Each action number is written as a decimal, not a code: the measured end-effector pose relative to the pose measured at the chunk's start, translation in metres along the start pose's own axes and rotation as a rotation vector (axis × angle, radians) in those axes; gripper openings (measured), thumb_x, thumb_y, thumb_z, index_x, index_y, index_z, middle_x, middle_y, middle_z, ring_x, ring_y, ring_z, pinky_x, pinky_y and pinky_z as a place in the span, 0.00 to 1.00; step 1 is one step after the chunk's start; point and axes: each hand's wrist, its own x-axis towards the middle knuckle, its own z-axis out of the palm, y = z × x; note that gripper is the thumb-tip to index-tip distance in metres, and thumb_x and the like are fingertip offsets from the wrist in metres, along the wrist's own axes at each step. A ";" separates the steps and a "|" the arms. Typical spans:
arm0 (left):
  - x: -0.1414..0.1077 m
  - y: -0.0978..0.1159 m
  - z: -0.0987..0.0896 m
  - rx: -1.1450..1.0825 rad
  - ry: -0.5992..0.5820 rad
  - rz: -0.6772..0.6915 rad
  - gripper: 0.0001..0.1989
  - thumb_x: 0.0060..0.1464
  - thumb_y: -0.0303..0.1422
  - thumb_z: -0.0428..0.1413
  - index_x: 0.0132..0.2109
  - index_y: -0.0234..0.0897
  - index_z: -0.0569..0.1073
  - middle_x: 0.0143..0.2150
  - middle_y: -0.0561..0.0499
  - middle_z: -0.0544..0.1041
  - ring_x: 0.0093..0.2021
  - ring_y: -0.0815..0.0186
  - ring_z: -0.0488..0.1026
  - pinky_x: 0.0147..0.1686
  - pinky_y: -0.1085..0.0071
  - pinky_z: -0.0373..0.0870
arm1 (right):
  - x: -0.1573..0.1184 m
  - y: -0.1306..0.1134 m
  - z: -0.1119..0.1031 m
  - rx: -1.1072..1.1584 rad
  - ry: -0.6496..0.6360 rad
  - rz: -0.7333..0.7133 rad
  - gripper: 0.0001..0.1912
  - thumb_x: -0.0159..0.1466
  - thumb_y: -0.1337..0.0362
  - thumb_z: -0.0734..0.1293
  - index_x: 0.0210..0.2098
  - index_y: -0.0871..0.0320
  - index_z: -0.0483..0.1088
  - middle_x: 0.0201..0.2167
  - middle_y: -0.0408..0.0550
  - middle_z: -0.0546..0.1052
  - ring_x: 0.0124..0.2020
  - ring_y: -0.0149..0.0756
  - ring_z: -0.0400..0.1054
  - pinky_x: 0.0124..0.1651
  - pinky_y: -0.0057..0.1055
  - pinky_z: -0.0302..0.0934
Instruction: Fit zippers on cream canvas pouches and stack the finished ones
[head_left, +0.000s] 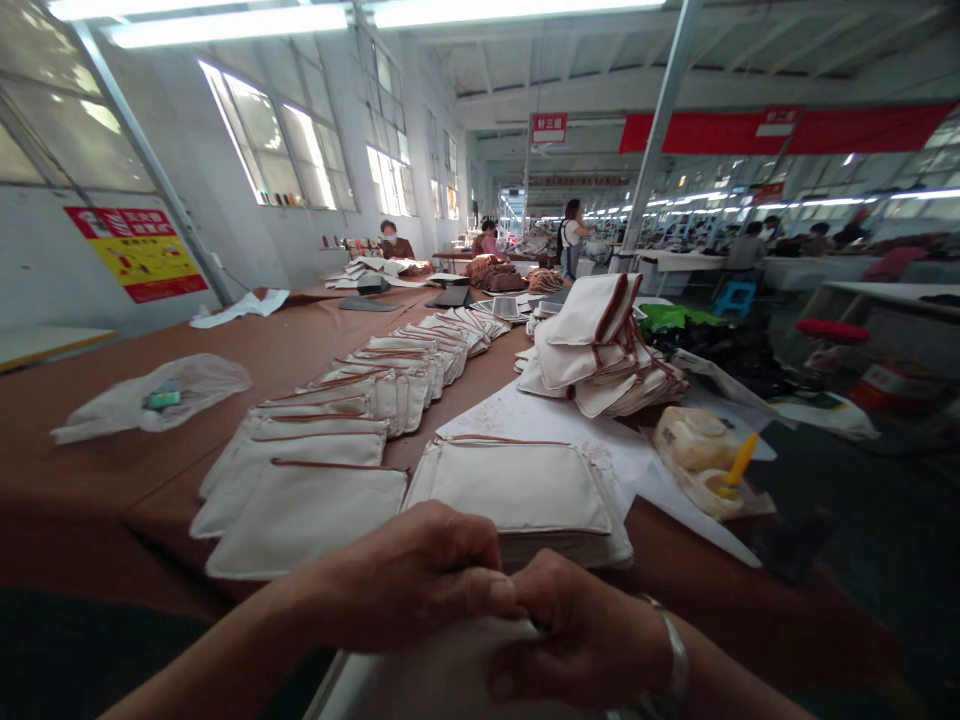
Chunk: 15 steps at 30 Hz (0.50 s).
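Close to me at the bottom, an off-white pouch (420, 682) is held by its upper edge. My left hand (420, 575) is closed on that edge, its thumb meeting the fingers of my right hand (581, 630). The right hand, with a bracelet at the wrist, is also closed on the pouch; its fingertips are partly hidden. Just beyond them lies a neat stack of similar pouches (510, 485) with brown trim. To its left, a long overlapping row of pouches (322, 515) runs away across the table.
The brown table (180, 465) carries a clear plastic bag (202, 385) at left. A heaped pile of pouches (577, 355) rests on white paper (487, 415). At right stand a glue-stained container (694, 438) and a yellow-handled tool (742, 462). Several people are farther back.
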 end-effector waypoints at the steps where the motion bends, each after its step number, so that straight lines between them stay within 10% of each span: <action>1: 0.001 -0.011 -0.004 -0.106 -0.062 -0.018 0.22 0.59 0.51 0.52 0.34 0.35 0.72 0.25 0.57 0.62 0.25 0.70 0.56 0.23 0.75 0.50 | -0.002 0.003 0.004 0.053 0.047 0.003 0.18 0.58 0.53 0.72 0.30 0.64 0.71 0.23 0.39 0.62 0.25 0.27 0.53 0.26 0.23 0.50; 8: -0.009 -0.093 0.002 -0.815 -0.068 -0.149 0.26 0.40 0.49 0.68 0.36 0.31 0.72 0.29 0.52 0.70 0.27 0.71 0.62 0.28 0.76 0.58 | -0.042 0.060 -0.013 0.210 0.329 0.146 0.20 0.60 0.50 0.71 0.38 0.62 0.74 0.26 0.42 0.68 0.25 0.28 0.59 0.27 0.24 0.55; 15: 0.004 -0.022 0.012 -0.501 -0.084 -0.027 0.21 0.39 0.41 0.70 0.37 0.34 0.73 0.28 0.57 0.70 0.27 0.72 0.61 0.25 0.79 0.56 | -0.033 0.040 -0.025 -0.036 0.229 0.069 0.20 0.57 0.54 0.73 0.44 0.60 0.73 0.40 0.49 0.73 0.42 0.42 0.66 0.48 0.36 0.62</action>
